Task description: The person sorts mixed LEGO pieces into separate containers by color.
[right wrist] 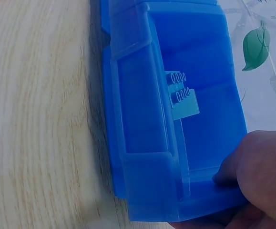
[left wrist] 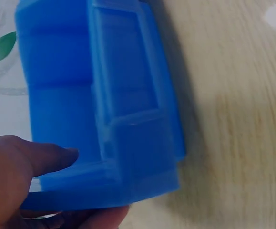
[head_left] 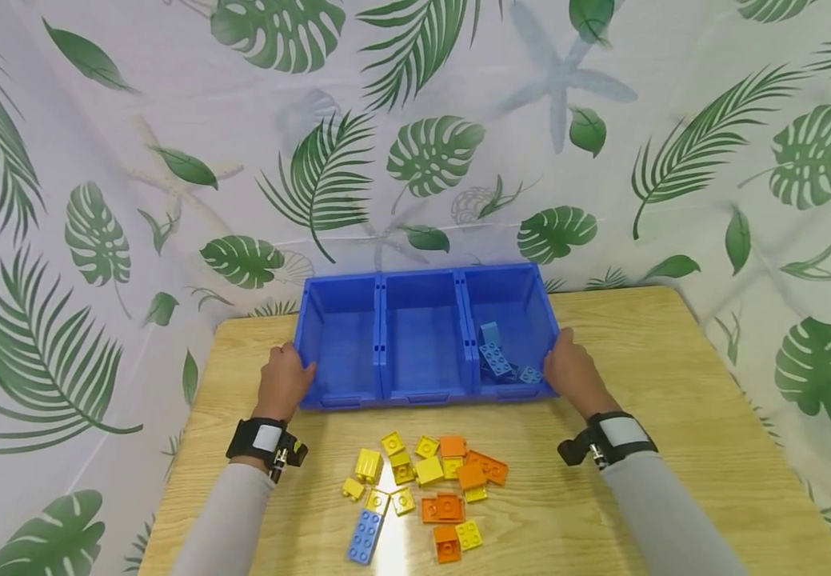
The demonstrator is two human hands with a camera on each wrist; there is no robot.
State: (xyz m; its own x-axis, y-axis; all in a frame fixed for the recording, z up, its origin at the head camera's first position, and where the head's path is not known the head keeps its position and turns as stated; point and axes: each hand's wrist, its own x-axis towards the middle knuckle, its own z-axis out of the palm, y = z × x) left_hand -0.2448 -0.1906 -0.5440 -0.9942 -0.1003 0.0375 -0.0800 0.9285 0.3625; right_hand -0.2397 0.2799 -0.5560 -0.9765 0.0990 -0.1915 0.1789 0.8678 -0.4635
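Note:
A blue bin with three compartments (head_left: 422, 398) stands at the back of the table. My left hand (head_left: 284, 382) grips its left end wall, with the thumb over the rim on the inside and the fingers under the outside in the left wrist view. At the opposite end my right hand (head_left: 579, 374) holds the right wall the same way. Several light blue bricks (head_left: 494, 358) lie in the right compartment; the left and middle compartments hold nothing. In the right wrist view, some light blue bricks (right wrist: 185, 105) show behind the bin's front wall.
Loose yellow bricks (head_left: 429, 470) and orange bricks (head_left: 448, 507) are scattered on the wooden table (head_left: 674, 448) in front of the bin. A blue eight-stud brick (head_left: 365, 536) lies nearest to me. A leaf-patterned cloth (head_left: 429, 200) hangs right behind the bin.

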